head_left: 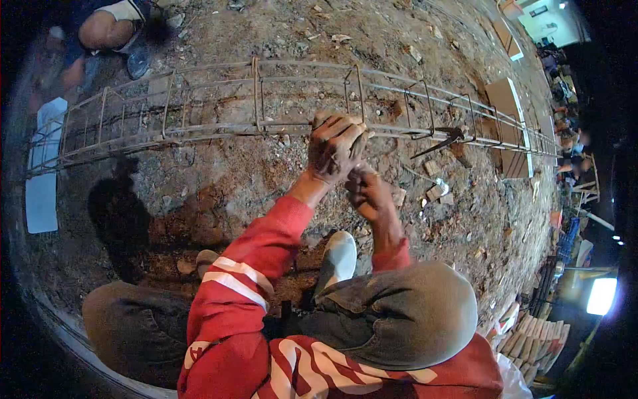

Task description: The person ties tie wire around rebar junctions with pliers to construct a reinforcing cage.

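Note:
A long cage of steel bars (286,128) with square stirrups (256,93) lies across the ground in front of me. My left hand (334,145) is closed at the near bar, just left of a stirrup, and what its fingers hold is hidden. Just below and to the right, touching or nearly touching it, my right hand (369,191) has its fingers curled; anything in them is too small to make out. Farther right, a dark hooked tool (454,135) rests on the near bars of the cage.
Boards (508,126) stand under the cage's right end, and a white panel (41,203) lies under its left end. A person's bent knee (103,30) shows at the upper left. Broken bricks (435,193) lie near the right hand. A bright lamp (601,296) shines at the right.

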`<state>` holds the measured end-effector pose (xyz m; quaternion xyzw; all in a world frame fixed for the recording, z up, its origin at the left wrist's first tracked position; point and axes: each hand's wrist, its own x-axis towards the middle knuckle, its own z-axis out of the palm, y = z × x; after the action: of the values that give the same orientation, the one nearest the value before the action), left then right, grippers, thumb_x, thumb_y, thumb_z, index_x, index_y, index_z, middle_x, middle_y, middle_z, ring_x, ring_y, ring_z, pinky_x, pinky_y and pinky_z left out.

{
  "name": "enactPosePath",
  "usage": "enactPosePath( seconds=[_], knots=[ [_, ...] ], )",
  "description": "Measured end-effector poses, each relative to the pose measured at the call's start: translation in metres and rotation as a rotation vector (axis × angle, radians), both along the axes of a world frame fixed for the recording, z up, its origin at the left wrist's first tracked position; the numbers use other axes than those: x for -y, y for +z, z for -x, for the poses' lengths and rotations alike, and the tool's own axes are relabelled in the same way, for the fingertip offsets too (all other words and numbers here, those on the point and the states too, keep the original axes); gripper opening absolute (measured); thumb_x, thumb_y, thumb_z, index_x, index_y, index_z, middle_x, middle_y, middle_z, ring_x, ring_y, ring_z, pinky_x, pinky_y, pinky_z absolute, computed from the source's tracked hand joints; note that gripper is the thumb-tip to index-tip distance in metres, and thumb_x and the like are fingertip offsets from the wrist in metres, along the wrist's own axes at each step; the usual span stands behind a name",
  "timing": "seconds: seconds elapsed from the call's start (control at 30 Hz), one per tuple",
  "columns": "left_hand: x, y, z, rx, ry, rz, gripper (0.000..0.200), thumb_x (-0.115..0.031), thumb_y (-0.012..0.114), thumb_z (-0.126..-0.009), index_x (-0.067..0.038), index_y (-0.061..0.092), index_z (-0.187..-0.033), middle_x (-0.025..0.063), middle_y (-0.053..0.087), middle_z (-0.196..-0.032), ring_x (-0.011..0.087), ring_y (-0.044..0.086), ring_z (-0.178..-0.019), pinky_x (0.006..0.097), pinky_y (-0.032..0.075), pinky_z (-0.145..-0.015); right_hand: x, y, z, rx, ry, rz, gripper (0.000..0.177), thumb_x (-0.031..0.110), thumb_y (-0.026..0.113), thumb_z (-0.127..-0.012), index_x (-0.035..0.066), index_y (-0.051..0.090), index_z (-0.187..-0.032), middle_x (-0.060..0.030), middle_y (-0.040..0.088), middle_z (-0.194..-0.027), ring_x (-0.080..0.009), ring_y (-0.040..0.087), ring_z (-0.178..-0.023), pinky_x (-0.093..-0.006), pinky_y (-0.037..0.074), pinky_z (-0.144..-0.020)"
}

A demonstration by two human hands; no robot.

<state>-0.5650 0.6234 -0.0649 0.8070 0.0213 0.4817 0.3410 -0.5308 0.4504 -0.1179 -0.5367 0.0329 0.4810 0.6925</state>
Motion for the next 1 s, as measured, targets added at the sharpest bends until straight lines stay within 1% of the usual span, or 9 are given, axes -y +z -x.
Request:
enactPosePath(
  seconds=[0.23,0.3,0.37,0.47,0.57,0.73,0.83,0.87,1.0],
  knots=[
    [0.031,0.010,0.019,0.008,0.084,0.301,0.036,-0.033,0.074,-0.082,-0.003,0.067,-0.100,0.0088,0.067,-0.089,0.0248,0.065,-0.084,0.0379,0.050,-0.077,0.002,0.072,0.023,0.032,-0.255,-0.050,0.012,0.016,0.060,-0.095,0.007,0.065,-0.102,0.0009,0.056,-0.070,-0.0106,0.051,-0.058,-0.0251,0.041,-0.052],
    [0.033,0.033,0.015,-0.410,-0.352,1.622,0.029,-0.032,0.070,-0.089,-0.004,0.068,-0.097,0.0034,0.066,-0.088,0.0155,0.061,-0.071,0.0314,0.047,-0.063,0.002,0.077,0.034,0.011,-0.285,0.018,0.017,0.019,0.063,-0.095,0.005,0.065,-0.105,-0.0005,0.055,-0.069,-0.0114,0.051,-0.058,-0.0253,0.043,-0.052],
    [0.031,0.018,0.001,-0.334,-0.464,1.838,0.034,-0.037,0.071,-0.089,-0.004,0.067,-0.093,-0.0006,0.063,-0.081,0.0088,0.053,-0.062,0.0252,0.042,-0.056,0.015,0.063,0.029,0.000,-0.234,-0.035,0.018,0.018,0.062,-0.095,0.005,0.067,-0.107,-0.0033,0.061,-0.076,-0.0116,0.056,-0.065,-0.0267,0.047,-0.060],
    [0.025,-0.003,-0.010,-0.180,-0.919,1.998,0.027,-0.029,0.076,-0.085,-0.005,0.066,-0.087,-0.0016,0.057,-0.069,0.0090,0.047,-0.052,0.0219,0.037,-0.049,0.057,0.034,-0.009,0.741,-0.203,0.453,0.023,0.018,0.064,-0.094,-0.001,0.069,-0.106,-0.0083,0.068,-0.102,-0.0146,0.061,-0.086,-0.0295,0.050,-0.079],
    [0.017,0.011,-0.007,-0.415,-0.622,1.641,0.024,-0.024,0.078,-0.084,-0.004,0.066,-0.087,-0.0012,0.058,-0.070,0.0090,0.046,-0.051,0.0222,0.034,-0.046,0.075,0.062,-0.067,1.391,-0.647,0.791,0.040,0.020,0.065,-0.094,-0.003,0.057,-0.125,-0.0118,0.064,-0.105,-0.0204,0.059,-0.093,-0.0346,0.050,-0.082],
    [0.054,0.005,-0.017,-0.329,0.316,0.590,0.029,-0.025,0.076,-0.078,0.001,0.068,-0.066,0.0109,0.065,-0.056,0.0159,0.061,-0.051,0.0350,0.046,-0.053,0.059,0.066,-0.121,1.433,-0.835,0.856,0.068,0.044,0.073,-0.085,-0.006,0.053,-0.126,-0.0162,0.061,-0.106,-0.0271,0.059,-0.096,-0.0390,0.047,-0.086],
    [0.058,0.028,-0.010,-0.423,0.121,1.072,0.028,-0.027,0.071,-0.085,0.000,0.072,-0.081,0.0036,0.063,-0.057,0.0158,0.056,-0.048,0.0320,0.043,-0.049,0.051,0.057,-0.131,1.356,-0.926,0.913,0.073,0.052,0.065,-0.089,-0.007,0.051,-0.130,-0.0169,0.059,-0.124,-0.0274,0.057,-0.107,-0.0376,0.043,-0.095],
    [0.059,0.023,-0.009,-0.422,0.121,1.080,0.028,-0.027,0.071,-0.085,0.000,0.072,-0.081,0.0036,0.063,-0.057,0.0158,0.056,-0.048,0.0320,0.043,-0.049,0.042,0.063,-0.131,1.199,-0.982,0.463,0.055,0.037,0.073,-0.087,-0.005,0.057,-0.119,-0.0121,0.064,-0.104,-0.0206,0.061,-0.086,-0.0309,0.047,-0.081],
    [0.068,-0.011,-0.003,0.166,-1.085,2.254,0.042,-0.037,0.055,-0.098,-0.005,0.057,-0.124,0.0030,0.062,-0.079,0.0112,0.054,-0.056,0.0237,0.042,-0.046,0.053,0.074,-0.155,1.056,-0.977,0.418,0.050,0.028,0.075,-0.086,-0.002,0.057,-0.122,-0.0099,0.065,-0.105,-0.0179,0.061,-0.084,-0.0273,0.046,-0.080]
  ],
)
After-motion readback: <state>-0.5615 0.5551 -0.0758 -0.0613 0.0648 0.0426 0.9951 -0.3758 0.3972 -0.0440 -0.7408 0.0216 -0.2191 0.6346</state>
